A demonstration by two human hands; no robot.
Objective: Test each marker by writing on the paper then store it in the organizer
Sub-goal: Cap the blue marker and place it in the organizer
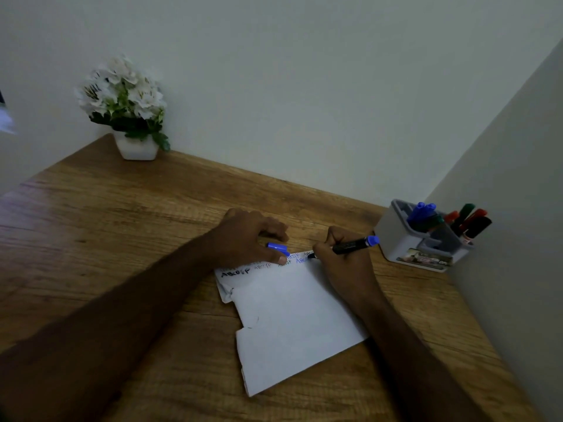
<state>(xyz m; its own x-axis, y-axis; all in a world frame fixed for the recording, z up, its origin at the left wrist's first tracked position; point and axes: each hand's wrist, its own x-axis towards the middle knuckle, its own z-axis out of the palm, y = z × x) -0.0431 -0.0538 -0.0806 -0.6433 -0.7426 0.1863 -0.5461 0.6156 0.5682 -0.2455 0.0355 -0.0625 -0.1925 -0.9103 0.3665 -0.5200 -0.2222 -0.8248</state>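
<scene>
From the head camera I see my right hand (341, 263) gripping a blue marker (353, 245), tip down on the far edge of the white paper (292, 324), its barrel slanting up and to the right. My left hand (253, 239) pins the paper's top edge and pinches the blue cap (277, 248). The organizer (423, 239) (several markers already stand in it) sits just beyond the marker's blue tail end, so I judge the right hand is nearer for storing it, once capped.

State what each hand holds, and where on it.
Right hand grips the marker low on its barrel near the tip; left hand holds its blue cap.
</scene>
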